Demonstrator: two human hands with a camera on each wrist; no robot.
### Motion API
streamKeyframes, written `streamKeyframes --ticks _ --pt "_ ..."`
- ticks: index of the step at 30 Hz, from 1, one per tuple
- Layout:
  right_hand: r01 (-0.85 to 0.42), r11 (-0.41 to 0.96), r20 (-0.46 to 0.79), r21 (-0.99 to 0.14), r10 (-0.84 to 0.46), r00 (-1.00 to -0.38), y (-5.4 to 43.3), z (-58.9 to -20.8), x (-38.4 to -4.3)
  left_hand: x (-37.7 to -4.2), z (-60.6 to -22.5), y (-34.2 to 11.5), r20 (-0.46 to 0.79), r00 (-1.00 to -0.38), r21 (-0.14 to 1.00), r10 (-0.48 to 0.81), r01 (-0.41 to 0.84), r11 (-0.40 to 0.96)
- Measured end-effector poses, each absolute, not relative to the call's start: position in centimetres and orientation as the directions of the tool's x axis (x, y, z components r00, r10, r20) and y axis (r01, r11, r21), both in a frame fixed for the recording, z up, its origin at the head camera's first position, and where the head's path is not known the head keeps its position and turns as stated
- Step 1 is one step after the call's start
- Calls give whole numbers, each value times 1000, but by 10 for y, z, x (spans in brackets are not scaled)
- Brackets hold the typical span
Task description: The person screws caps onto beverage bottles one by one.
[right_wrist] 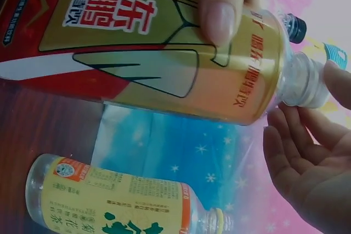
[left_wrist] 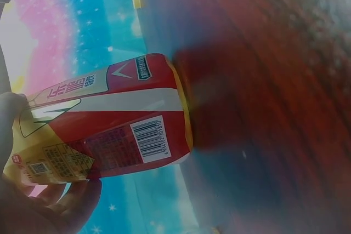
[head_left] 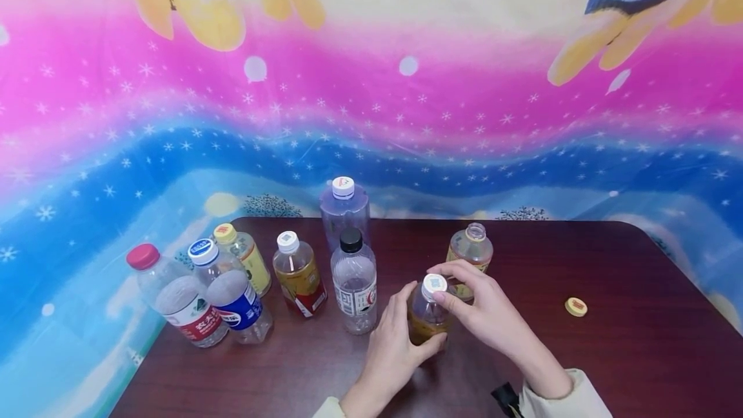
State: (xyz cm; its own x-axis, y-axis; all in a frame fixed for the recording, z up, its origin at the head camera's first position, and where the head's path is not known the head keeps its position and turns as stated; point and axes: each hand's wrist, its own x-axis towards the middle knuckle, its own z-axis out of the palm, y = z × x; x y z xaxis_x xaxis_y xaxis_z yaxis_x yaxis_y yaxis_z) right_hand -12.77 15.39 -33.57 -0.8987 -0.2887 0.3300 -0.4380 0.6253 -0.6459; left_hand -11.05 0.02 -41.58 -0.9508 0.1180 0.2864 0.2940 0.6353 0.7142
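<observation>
My left hand [head_left: 395, 347] grips a plastic drink bottle [left_wrist: 109, 119] with a gold and red label round its body. The bottle stands upright, and its barcode side shows in the left wrist view. At its top, my right hand [head_left: 487, 308] pinches the white cap [head_left: 435, 284] between thumb and fingers. The cap sits on the bottle's neck. Just behind the right hand is a capless bottle [head_left: 471, 247] with a yellow label, partly hidden in the head view. A loose yellow cap [head_left: 576, 306] lies on the table to the right of that hand.
Left of my hands stand a black-capped clear bottle [head_left: 355, 276], a tall purple-tinted bottle [head_left: 345, 211] and another gold-red bottle [head_left: 300, 276]. Farther left are a blue-label bottle [head_left: 238, 305], a red-capped bottle [head_left: 191, 308] and a yellow-capped bottle [head_left: 255, 263]. A patterned cloth [head_left: 371, 108] hangs behind the dark table [head_left: 638, 353].
</observation>
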Motion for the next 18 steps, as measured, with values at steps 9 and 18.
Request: streamKeyframes --ticks 9,18 --pt "-360 642 319 -677 -185 -929 149 -336 -125 -110 -417 1 289 -952 730 103 289 620" --pt "-465 565 311 -682 -352 -883 154 -339 -125 -110 -417 2 280 -955 725 99 278 631"
